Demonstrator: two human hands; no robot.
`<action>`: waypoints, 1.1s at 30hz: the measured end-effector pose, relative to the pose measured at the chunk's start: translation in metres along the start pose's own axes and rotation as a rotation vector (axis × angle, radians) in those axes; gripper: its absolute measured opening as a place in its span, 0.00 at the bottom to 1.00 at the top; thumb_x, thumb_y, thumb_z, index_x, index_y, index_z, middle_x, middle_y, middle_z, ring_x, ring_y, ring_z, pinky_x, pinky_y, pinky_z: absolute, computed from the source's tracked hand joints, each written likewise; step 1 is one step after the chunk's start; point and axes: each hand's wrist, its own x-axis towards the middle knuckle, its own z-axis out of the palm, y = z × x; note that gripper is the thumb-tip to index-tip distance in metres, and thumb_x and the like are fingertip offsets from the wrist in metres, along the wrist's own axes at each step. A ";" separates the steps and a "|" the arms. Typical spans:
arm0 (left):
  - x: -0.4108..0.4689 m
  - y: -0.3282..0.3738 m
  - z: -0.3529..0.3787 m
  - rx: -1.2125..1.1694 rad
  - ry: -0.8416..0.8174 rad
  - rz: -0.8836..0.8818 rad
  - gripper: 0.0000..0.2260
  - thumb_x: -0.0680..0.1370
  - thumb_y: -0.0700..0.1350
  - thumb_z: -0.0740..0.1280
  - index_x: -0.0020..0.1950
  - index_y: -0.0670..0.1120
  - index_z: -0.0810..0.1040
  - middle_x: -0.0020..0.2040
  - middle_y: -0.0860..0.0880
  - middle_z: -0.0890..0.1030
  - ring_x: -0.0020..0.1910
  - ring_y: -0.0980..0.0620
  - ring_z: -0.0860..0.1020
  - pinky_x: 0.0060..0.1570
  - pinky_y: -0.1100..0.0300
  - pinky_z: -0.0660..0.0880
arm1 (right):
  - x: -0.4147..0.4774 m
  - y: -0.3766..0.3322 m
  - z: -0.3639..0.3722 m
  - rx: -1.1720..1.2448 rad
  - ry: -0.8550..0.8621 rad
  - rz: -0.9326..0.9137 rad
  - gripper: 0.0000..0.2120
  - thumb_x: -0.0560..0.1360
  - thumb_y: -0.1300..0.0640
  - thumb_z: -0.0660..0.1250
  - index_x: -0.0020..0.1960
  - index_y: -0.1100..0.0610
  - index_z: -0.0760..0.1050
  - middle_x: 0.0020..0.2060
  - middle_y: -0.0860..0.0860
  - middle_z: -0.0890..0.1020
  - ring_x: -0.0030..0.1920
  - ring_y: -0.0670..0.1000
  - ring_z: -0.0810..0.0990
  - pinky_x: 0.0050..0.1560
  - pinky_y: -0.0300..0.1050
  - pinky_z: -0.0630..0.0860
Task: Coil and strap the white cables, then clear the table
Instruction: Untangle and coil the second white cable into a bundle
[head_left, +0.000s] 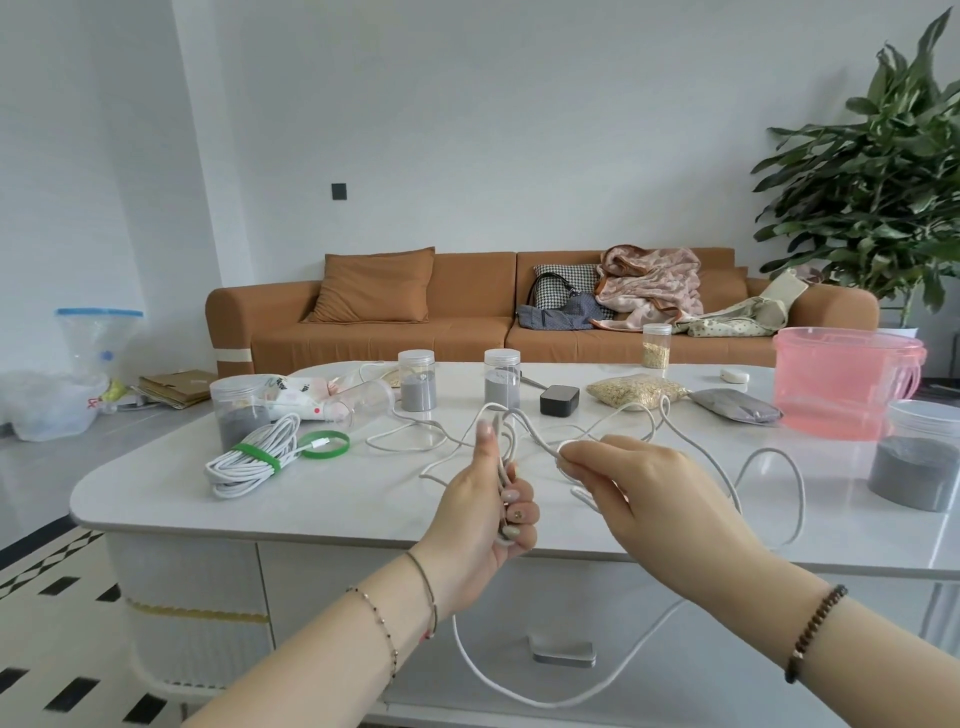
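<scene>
Coiling step: my left hand (488, 512) grips gathered loops of the loose white cable (770, 451), my right hand (639, 493) pinches the next length, slack lying across the worktop (156, 493) and hanging off its edge; next I must feed that loop in, later fetch the green strap (324, 445).

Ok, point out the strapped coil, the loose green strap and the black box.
Strapped coil (257, 455): head view, on the band across its middle.
Loose green strap (326, 455): head view, on the ring's near edge.
Black box (560, 395): head view, on its top face.
</scene>
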 end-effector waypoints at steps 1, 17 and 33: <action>-0.001 -0.001 -0.001 0.048 -0.012 -0.010 0.22 0.79 0.66 0.57 0.43 0.47 0.65 0.29 0.51 0.62 0.25 0.55 0.61 0.26 0.66 0.57 | 0.000 0.000 0.000 0.004 -0.016 -0.004 0.10 0.81 0.49 0.58 0.48 0.47 0.77 0.33 0.45 0.73 0.32 0.50 0.70 0.30 0.48 0.72; 0.001 -0.012 0.001 0.280 -0.051 0.120 0.21 0.80 0.63 0.59 0.45 0.45 0.64 0.33 0.50 0.65 0.30 0.54 0.66 0.29 0.63 0.62 | -0.001 -0.013 0.002 -0.156 -0.152 -0.027 0.12 0.79 0.50 0.56 0.40 0.50 0.74 0.29 0.46 0.69 0.30 0.53 0.72 0.29 0.45 0.65; 0.000 -0.016 -0.003 0.582 -0.053 0.310 0.13 0.83 0.50 0.61 0.45 0.45 0.64 0.38 0.50 0.70 0.33 0.54 0.70 0.36 0.57 0.70 | -0.006 -0.019 0.002 -0.076 -0.269 -0.029 0.12 0.82 0.44 0.57 0.48 0.46 0.78 0.33 0.44 0.69 0.36 0.52 0.76 0.36 0.48 0.73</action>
